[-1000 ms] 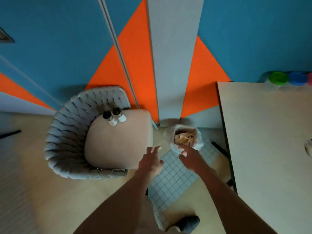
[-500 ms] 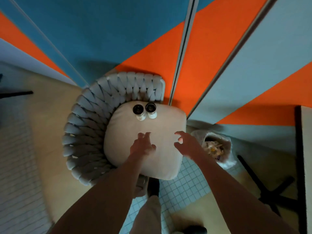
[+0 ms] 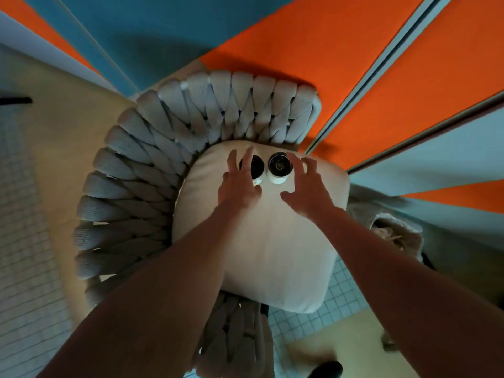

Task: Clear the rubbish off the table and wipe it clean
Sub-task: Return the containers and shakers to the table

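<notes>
Two small white containers with dark tops stand side by side at the back of a beige seat cushion. My left hand hovers over the left container, fingers spread, partly covering it. My right hand is open around the right container, fingers curled beside it; I cannot tell whether they touch it. A rubbish bag with scraps inside sits on the floor at the right. The table is out of view.
The cushion lies in a grey woven armchair against an orange, blue and grey wall. White tiled flooring shows below the chair. A dark shoe is at the bottom edge.
The view has swung left from the table and bag to the armchair. Both hands have reached forward over the cushion to the two containers, fingers spreading around them.
</notes>
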`<state>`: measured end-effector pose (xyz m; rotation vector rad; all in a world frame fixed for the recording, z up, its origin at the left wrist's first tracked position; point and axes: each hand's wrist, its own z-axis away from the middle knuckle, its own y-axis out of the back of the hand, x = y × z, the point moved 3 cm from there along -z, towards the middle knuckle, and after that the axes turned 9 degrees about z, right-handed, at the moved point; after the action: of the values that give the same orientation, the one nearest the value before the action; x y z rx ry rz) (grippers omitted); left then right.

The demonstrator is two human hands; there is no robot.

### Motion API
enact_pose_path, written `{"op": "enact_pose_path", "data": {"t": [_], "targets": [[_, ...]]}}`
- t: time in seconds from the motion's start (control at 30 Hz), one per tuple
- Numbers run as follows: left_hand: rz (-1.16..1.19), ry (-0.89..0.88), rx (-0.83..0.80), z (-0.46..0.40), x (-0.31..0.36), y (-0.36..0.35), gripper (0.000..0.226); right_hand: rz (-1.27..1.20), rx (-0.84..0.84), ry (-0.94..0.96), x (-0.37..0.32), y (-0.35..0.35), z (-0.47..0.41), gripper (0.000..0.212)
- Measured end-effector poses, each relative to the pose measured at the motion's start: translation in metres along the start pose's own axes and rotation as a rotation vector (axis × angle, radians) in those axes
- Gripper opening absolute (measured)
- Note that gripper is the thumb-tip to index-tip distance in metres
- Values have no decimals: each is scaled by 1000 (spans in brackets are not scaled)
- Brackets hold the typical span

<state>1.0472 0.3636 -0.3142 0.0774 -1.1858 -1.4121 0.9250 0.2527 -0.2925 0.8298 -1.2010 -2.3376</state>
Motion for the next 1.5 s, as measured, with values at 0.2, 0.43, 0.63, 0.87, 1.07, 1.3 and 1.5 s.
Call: {"op": "enact_pose_path", "data": {"t": [0.2, 0.43, 0.63, 0.87, 1.07, 1.3, 1.5], "targets": [[52, -64, 12, -34, -21, -28, 94, -127, 35, 45, 0, -29, -47, 100], [110, -131, 137, -44, -30, -34, 78, -256, 148, -24, 9, -53, -73, 91], [97, -118, 141, -41, -30, -35, 75, -260, 250, -18, 20, -54, -59, 69], [43, -66, -7, 13, -19, -33, 81, -366, 278, -131, 51, -32, 16, 68], [-16, -98, -134, 95, 11, -39, 82, -413, 274, -202, 70, -15, 106, 74], [-72, -296, -197, 204, 79, -62, 74, -407, 312, -279, 101, 13, 239, 80], [-118, -445, -241, 293, 140, -97, 72, -444, 449, -345, 149, 33, 358, 85]]}}
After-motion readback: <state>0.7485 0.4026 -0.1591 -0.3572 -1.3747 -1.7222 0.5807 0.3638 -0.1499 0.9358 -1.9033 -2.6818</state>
